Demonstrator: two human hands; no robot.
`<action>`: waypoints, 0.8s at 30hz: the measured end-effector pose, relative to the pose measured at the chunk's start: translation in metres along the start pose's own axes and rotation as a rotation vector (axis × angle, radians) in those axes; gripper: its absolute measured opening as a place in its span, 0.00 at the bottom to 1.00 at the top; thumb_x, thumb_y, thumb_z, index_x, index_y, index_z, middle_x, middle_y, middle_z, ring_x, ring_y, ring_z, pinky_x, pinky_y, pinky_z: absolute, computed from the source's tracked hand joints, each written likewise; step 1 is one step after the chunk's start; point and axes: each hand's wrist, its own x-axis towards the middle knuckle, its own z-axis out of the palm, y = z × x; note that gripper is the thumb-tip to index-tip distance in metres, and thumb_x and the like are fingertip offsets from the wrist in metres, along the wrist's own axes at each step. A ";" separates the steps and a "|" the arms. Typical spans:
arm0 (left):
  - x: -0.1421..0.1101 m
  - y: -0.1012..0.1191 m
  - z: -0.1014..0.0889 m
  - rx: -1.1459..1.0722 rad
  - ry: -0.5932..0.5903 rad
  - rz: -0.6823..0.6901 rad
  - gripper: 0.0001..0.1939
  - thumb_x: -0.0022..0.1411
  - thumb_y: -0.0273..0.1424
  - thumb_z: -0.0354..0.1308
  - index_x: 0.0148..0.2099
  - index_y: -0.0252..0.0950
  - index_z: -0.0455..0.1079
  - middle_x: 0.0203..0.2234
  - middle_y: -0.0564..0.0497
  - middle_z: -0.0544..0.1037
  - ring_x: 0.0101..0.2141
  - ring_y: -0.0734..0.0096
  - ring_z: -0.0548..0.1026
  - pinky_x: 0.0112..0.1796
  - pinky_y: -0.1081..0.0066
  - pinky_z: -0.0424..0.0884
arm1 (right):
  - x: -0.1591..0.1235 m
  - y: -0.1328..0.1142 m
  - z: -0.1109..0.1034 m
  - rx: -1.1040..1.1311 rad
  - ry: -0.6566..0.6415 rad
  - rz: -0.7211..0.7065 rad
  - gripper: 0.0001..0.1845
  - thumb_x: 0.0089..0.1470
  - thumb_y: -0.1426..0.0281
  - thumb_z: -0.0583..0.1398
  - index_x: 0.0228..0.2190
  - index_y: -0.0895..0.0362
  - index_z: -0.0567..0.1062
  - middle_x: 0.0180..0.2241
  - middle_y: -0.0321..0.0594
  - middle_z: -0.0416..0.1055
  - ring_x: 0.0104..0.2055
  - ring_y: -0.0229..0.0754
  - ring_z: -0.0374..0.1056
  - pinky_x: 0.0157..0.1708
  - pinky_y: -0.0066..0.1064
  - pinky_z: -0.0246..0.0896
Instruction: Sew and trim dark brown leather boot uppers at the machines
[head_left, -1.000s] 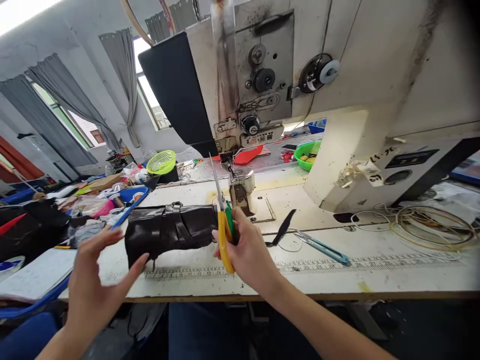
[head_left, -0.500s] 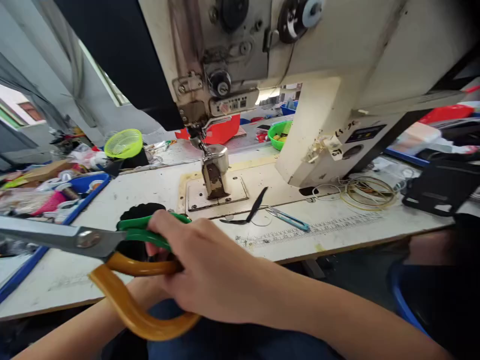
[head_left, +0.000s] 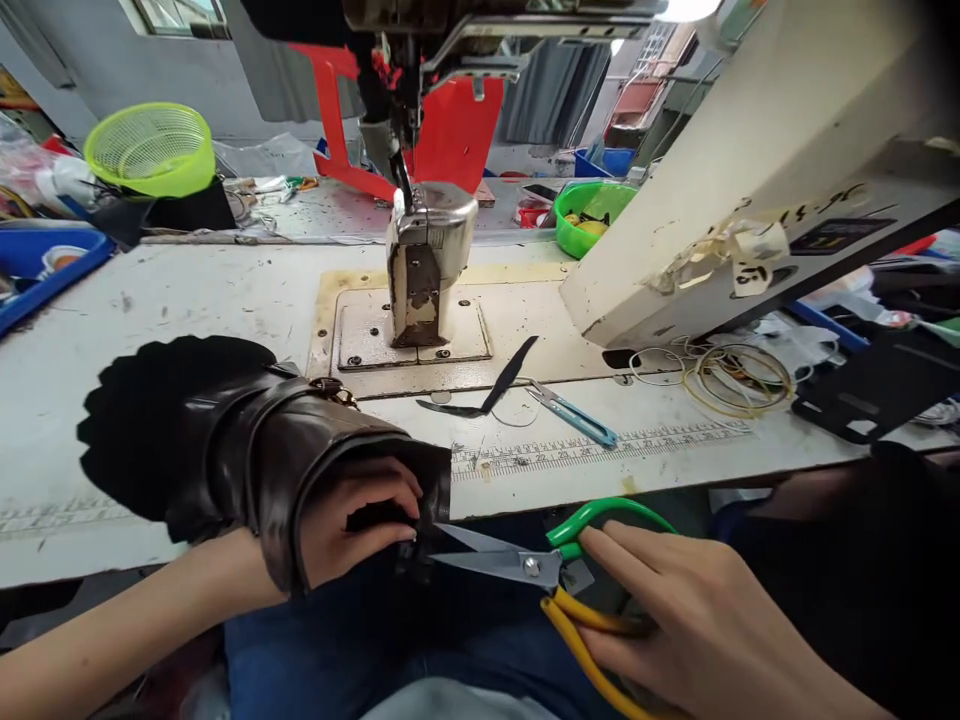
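My left hand (head_left: 352, 525) grips the near edge of a dark brown leather piece (head_left: 247, 450) that hangs over the front edge of the sewing table (head_left: 150, 300). My right hand (head_left: 690, 620) holds scissors (head_left: 540, 570) with one green and one yellow handle. The blades are parted and point left, their tips at the leather edge next to my left fingers. Both hands are low, in front of the table edge, above my lap.
The sewing machine post (head_left: 427, 260) and needle stand at the table's middle, the machine body (head_left: 750, 170) to the right. Small blue thread snips (head_left: 574, 415) and a black strip (head_left: 495, 385) lie near a printed ruler. Behind are a yellow-green basket (head_left: 150, 148), green bowl (head_left: 592, 210), wire loops (head_left: 735, 380).
The view dropped and moved closer. My right hand swung the scissors from pointing left over the table to below the table edge. My left hand now grips the leather piece, pulled toward me.
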 end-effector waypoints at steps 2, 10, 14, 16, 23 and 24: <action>0.000 -0.001 0.001 -0.011 0.007 -0.015 0.03 0.66 0.26 0.60 0.40 0.38 0.74 0.43 0.54 0.78 0.45 0.74 0.76 0.50 0.77 0.67 | 0.007 -0.003 0.001 0.004 -0.022 -0.023 0.13 0.65 0.59 0.55 0.32 0.54 0.69 0.24 0.34 0.68 0.23 0.40 0.67 0.22 0.31 0.55; -0.001 -0.001 0.001 -0.099 -0.003 -0.046 0.05 0.68 0.25 0.57 0.38 0.37 0.73 0.43 0.54 0.78 0.44 0.75 0.76 0.49 0.78 0.67 | 0.017 0.006 0.000 -0.043 -0.074 -0.080 0.19 0.70 0.57 0.49 0.31 0.53 0.66 0.23 0.32 0.67 0.20 0.38 0.64 0.19 0.32 0.49; -0.001 -0.002 0.001 -0.150 -0.008 -0.053 0.06 0.68 0.25 0.57 0.37 0.37 0.72 0.43 0.54 0.78 0.44 0.76 0.76 0.47 0.79 0.68 | 0.021 0.010 -0.001 -0.043 -0.109 -0.125 0.22 0.72 0.55 0.44 0.29 0.53 0.63 0.22 0.31 0.65 0.19 0.36 0.63 0.19 0.31 0.49; -0.002 -0.003 0.001 -0.149 -0.013 -0.044 0.05 0.68 0.25 0.58 0.37 0.37 0.72 0.44 0.53 0.77 0.45 0.75 0.76 0.48 0.78 0.67 | 0.022 0.015 -0.001 -0.071 -0.099 -0.177 0.21 0.72 0.57 0.44 0.30 0.53 0.63 0.21 0.30 0.65 0.19 0.35 0.63 0.19 0.31 0.49; -0.007 -0.016 0.003 -0.153 -0.042 -0.040 0.05 0.71 0.32 0.55 0.41 0.41 0.71 0.50 0.54 0.75 0.49 0.70 0.74 0.54 0.72 0.65 | 0.026 0.025 0.001 -0.083 -0.074 -0.267 0.18 0.73 0.61 0.45 0.34 0.56 0.66 0.23 0.32 0.68 0.21 0.35 0.66 0.22 0.30 0.52; -0.007 -0.018 0.004 -0.172 -0.040 -0.029 0.06 0.72 0.33 0.54 0.41 0.41 0.70 0.49 0.53 0.75 0.49 0.70 0.73 0.53 0.71 0.66 | 0.028 0.023 0.001 -0.080 -0.080 -0.257 0.20 0.73 0.60 0.44 0.32 0.55 0.65 0.22 0.31 0.67 0.20 0.35 0.64 0.21 0.30 0.51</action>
